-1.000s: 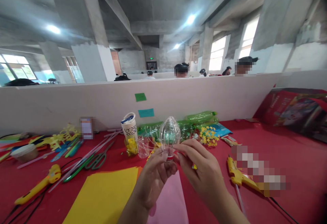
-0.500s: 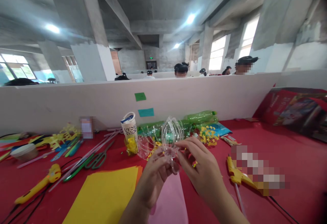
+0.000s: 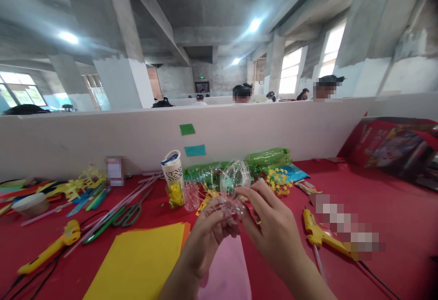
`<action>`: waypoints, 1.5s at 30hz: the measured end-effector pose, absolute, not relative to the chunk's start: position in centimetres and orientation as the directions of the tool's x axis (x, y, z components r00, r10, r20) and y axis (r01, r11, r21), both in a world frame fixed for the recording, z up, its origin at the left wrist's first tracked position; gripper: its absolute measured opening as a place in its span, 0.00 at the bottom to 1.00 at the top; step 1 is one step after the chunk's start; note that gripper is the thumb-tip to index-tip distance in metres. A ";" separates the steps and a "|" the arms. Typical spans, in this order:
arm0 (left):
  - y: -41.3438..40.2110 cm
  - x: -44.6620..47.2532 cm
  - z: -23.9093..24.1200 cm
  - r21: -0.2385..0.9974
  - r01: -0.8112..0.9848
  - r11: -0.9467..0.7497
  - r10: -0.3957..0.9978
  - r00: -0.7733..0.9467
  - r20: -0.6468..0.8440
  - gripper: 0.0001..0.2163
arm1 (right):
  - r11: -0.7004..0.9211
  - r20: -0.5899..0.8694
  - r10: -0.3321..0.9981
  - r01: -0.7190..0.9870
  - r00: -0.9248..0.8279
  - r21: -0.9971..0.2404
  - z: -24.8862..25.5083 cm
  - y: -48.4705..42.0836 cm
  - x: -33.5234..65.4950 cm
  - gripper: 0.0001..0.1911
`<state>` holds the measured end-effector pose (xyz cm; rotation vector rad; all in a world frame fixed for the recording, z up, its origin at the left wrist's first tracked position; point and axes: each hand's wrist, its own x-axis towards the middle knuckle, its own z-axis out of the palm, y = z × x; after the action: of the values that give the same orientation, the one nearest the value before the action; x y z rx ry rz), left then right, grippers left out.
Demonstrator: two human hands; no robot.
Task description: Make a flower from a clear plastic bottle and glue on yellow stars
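A clear plastic piece (image 3: 236,176) with thin strips curved into a cage-like bulb is held up in front of me, its top tilted slightly right. My left hand (image 3: 208,227) is closed around its lower end. Thumb and fingertips of my right hand (image 3: 273,222) pinch the same piece from the right, at the base of the strips. My fingers partly hide that base. Below my hands lie a pink sheet (image 3: 227,268) and a stack of yellow paper (image 3: 137,259).
Yellow glue guns lie at left (image 3: 51,250) and right (image 3: 320,234), with cords. Scissors (image 3: 128,215), a printed cup (image 3: 172,172), green plastic bottles (image 3: 268,157), yellow paper stars (image 3: 278,180) and a clear bottle piece (image 3: 190,196) stand or lie before a white partition (image 3: 102,140).
The clear plastic piece has turned, its strips leaning right and its lower end now more covered by my fingers. Both hands stay on it.
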<state>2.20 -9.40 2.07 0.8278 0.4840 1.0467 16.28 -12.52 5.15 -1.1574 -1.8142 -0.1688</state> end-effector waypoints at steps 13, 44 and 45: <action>-9.1 2.3 2.1 0.780 -0.578 0.240 0.935 0.355 -0.025 0.05 | 0.451 0.769 0.627 0.864 -0.126 -0.226 4.3 -12.5 16.3 0.06; -9.1 2.7 1.6 0.757 -0.592 0.277 0.912 0.410 -0.014 0.04 | 0.553 0.638 0.764 0.409 0.100 -0.726 3.9 -11.8 15.6 0.23; -9.2 2.7 1.6 0.752 -0.594 0.288 0.909 0.416 -0.019 0.03 | 0.559 0.630 0.769 0.362 0.109 -0.745 3.9 -11.7 15.5 0.25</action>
<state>2.69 -9.16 1.64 0.7433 0.4993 1.0605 15.49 -11.72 3.89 -1.0144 -1.4956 0.3908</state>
